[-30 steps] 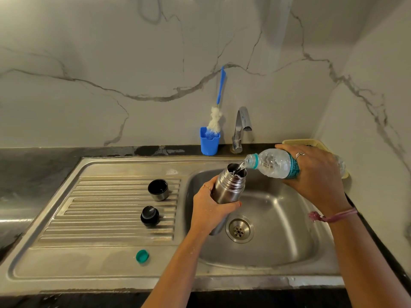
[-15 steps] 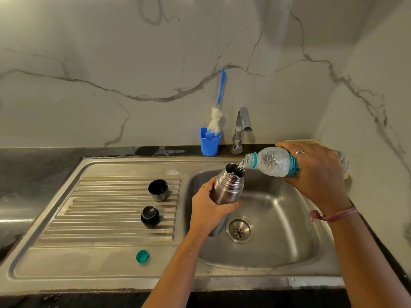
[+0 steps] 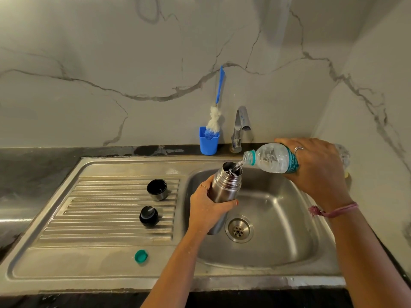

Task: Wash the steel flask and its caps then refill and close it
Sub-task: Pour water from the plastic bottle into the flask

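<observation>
The flask (image 3: 224, 185) is brushed steel with a soft sheen, like the duller, scuffed sink (image 3: 106, 270) under it. The bottle (image 3: 273, 157) above it is clear, crinkled plastic. Left of the flask, one cap (image 3: 157, 189) is steel-walled, another (image 3: 148, 216) glossy black plastic.
</observation>
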The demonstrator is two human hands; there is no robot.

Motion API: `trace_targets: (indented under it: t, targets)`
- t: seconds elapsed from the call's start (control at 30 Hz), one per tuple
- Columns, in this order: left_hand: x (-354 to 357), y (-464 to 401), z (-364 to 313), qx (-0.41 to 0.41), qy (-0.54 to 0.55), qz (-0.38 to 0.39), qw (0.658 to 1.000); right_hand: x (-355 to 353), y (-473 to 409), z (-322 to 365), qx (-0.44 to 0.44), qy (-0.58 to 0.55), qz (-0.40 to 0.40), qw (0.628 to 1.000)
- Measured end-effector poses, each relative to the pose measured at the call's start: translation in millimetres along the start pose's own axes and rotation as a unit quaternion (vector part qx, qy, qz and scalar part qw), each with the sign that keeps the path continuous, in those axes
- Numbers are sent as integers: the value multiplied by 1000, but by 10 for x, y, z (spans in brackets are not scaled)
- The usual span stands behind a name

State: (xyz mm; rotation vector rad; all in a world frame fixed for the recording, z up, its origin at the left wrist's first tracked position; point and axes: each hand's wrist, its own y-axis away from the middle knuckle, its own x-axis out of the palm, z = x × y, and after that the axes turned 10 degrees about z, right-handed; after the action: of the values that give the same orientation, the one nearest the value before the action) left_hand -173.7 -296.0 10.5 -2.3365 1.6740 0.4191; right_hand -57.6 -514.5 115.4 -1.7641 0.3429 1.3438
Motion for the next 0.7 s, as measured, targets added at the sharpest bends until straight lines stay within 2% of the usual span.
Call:
trace_targets:
  t: [0.7]
  targets:
    - [49, -49, -6, -5, 4, 4, 1000, 13, -66, -62, -16, 26, -7, 999]
